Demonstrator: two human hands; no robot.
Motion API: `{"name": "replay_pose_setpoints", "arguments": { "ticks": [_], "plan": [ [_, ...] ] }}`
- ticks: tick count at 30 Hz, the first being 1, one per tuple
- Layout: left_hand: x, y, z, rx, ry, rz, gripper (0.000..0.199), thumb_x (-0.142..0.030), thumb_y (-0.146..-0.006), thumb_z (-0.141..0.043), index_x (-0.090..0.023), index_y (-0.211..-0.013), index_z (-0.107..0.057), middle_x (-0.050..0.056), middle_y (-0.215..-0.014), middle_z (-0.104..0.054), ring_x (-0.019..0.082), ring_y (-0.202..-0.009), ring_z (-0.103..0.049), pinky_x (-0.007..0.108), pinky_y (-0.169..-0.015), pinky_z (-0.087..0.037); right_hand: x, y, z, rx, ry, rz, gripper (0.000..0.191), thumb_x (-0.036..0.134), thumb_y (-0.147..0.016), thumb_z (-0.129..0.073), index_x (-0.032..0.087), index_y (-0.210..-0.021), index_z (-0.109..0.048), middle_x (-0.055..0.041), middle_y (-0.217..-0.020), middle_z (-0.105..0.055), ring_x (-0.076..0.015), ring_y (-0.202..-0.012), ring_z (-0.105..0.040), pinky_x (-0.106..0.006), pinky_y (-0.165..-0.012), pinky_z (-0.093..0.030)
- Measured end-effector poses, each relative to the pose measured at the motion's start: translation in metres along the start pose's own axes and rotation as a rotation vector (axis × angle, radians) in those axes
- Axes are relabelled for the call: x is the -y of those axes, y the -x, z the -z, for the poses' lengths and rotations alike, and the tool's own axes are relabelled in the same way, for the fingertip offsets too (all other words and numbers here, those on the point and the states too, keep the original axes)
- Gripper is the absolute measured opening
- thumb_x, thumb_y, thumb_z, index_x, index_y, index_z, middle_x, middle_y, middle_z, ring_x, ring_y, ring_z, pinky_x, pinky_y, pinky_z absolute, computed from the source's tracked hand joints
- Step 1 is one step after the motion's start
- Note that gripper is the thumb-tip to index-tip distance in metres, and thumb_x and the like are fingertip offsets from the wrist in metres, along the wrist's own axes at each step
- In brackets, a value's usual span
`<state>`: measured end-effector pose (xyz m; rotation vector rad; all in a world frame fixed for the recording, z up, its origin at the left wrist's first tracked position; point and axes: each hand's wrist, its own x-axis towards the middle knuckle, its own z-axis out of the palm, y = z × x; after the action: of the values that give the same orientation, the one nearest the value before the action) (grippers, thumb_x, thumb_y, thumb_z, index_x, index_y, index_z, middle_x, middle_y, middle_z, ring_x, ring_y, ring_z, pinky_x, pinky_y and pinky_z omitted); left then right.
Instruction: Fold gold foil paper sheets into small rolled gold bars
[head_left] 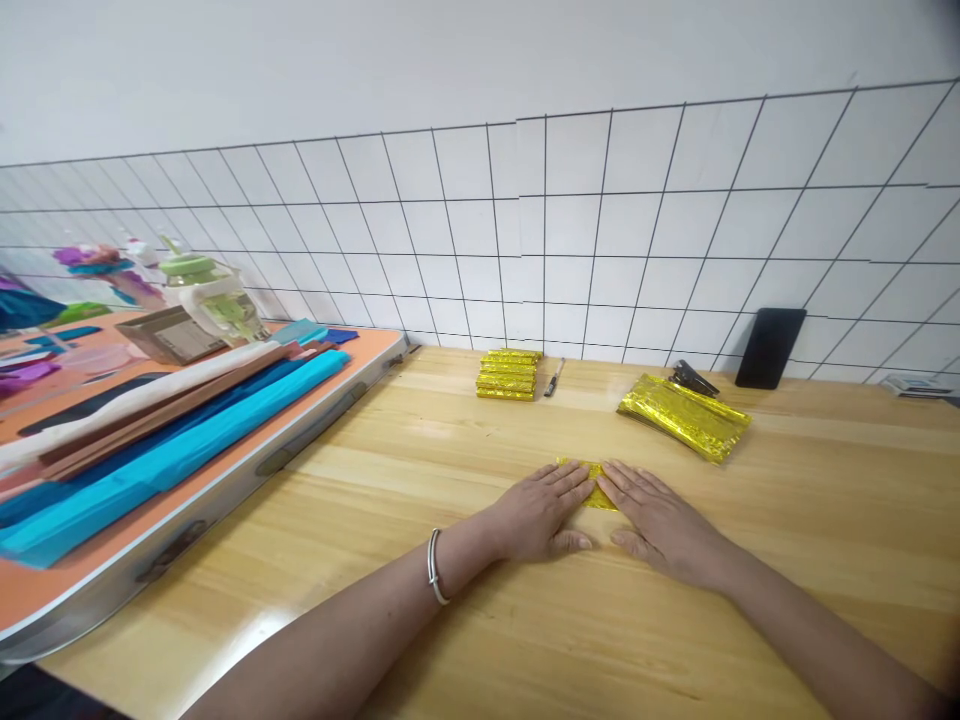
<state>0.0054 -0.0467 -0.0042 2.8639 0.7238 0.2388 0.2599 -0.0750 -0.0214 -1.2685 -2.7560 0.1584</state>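
Note:
A small piece of shiny gold foil [600, 496] lies on the wooden table, mostly covered by my fingers. My left hand [541, 510], with a silver bangle at the wrist, rests flat on its left part, fingers stretched out. From the other side, my right hand [660, 515] presses flat on the foil's right part, its fingers also extended. Both thumbs point inward on the wood, apart from each other. Farther back sits a stack of folded gold foil strips [508, 376]. To the right lies a flat gold foil bundle [686, 415].
A pen [554, 378] lies beside the foil stack. Behind the bundle is a black clip [691, 378]; a black phone [770, 347] leans on the tiled wall. At left, an orange-topped table [379, 350] carries blue paper rolls [195, 450], a box [169, 335] and a green-lidded bottle [214, 295].

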Motion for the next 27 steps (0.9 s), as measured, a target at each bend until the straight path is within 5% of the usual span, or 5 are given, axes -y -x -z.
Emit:
{"name": "replay_pose_setpoints", "arguments": {
  "ticks": [20,27],
  "plan": [
    [0.0005,-0.0004,0.0006,-0.025,0.02,-0.027,0.076,-0.062,-0.086,-0.035,-0.014,-0.143,-0.021,0.012,-0.149,-0.02,0.028,-0.137,-0.017,0.043,-0.112,-0.018,0.0004,0.0015,0.0007,-0.013,-0.005,0.005,0.066,0.054,-0.091,-0.032,0.022,-0.146,-0.011,-0.0073,-0.151,-0.011,-0.0255,-0.138,-0.013,-0.045,-0.111,-0.017],
    [0.0025,0.0032,-0.0071,-0.08,0.004,0.046,0.091,-0.068,-0.082,-0.035,-0.006,-0.144,-0.01,0.019,-0.15,-0.005,0.03,-0.139,-0.001,0.044,-0.112,-0.016,-0.0007,0.003,-0.0013,0.003,0.015,0.001,0.068,0.055,-0.091,-0.031,0.022,-0.146,-0.009,-0.0071,-0.152,-0.01,-0.0249,-0.138,-0.011,-0.045,-0.111,-0.016]
  ]
}}
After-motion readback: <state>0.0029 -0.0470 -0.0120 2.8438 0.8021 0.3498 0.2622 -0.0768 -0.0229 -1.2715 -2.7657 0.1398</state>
